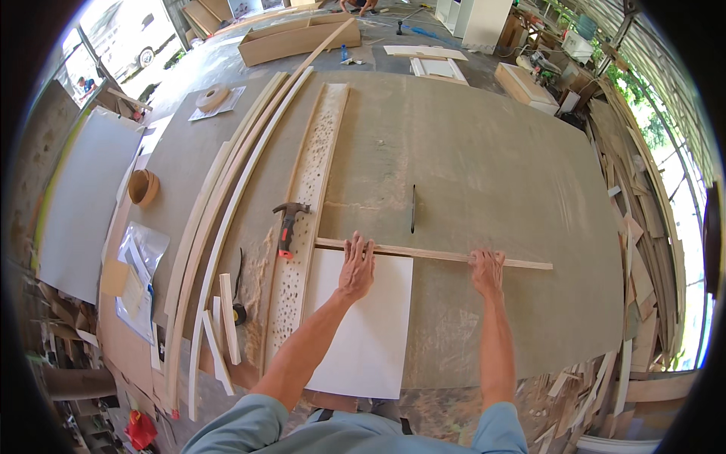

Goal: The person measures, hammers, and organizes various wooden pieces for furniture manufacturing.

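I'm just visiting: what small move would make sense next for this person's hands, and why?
Probably easing the wooden strip toward the far edge of the white panel. A dark line shows between the two, which may be a small gap. The left hand and right hand are both on the strip, spaced apart, so they could likely guide it evenly.

At the left, a tan roll (203,101) lies on a pale sheet (236,104), with a brown coil (153,186) nearer the front and, nearer again, a plastic sleeve (156,240) with papers (134,299). Beyond stand a wooden trough (299,45), a blue bottle (344,53) near it and a white cabinet (484,24) farther right. A vehicle (140,32) is parked at upper left, and scrap boards (649,227) are heaped along the right.
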Demonstrator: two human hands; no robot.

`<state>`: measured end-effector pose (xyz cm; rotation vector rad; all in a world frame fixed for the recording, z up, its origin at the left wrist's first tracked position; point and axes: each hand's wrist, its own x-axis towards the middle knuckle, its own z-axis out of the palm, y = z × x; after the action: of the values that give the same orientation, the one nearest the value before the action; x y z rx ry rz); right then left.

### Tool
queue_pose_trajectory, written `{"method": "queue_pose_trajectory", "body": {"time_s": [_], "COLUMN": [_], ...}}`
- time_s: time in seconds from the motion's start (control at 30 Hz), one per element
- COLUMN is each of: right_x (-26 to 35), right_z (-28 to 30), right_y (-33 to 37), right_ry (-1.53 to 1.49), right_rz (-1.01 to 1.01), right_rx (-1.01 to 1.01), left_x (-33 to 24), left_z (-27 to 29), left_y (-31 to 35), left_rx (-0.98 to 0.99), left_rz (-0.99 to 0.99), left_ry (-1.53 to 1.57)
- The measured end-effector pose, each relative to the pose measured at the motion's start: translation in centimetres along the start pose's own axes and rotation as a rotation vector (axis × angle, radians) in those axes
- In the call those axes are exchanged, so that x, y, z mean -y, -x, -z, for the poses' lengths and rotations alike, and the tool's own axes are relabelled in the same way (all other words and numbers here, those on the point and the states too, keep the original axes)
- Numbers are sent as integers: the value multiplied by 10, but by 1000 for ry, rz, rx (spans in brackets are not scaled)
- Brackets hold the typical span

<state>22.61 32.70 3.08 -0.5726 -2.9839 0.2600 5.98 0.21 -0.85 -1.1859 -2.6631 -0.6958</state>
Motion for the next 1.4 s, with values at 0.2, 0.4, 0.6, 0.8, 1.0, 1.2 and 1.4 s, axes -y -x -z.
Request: {"method": "queue_pose_trajectory", "body": {"time_s": [0.2, 0.4, 0.6, 0.8, 1.0, 1.2, 1.4], "right_x": [-3, 14, -2, 61, 169, 219, 217], "right_z": [-14, -11, -32, -8, -3, -18, -31], "right_y": [1, -2, -3, 18, 195, 318, 322], "right_ry": [-170, -389, -355, -114, -348, -395, -200], "right_rz": [23, -71, -31, -17, 86, 34, 73], "right_rx": [-175, -123, -179, -318, -101, 131, 74], "left_x": [-5, -3, -14, -4, -1, 1, 8], "left_z": [0, 0, 14, 9, 10, 13, 15], "left_y": [-1, 4, -8, -7, -17, -20, -19], "left_rx": [11, -38, 29, -66, -80, -21, -24], "left_rz": [34, 104, 144, 144, 92, 100, 80], "left_ry": [9, -63, -69, -30, 30, 37, 58]}}
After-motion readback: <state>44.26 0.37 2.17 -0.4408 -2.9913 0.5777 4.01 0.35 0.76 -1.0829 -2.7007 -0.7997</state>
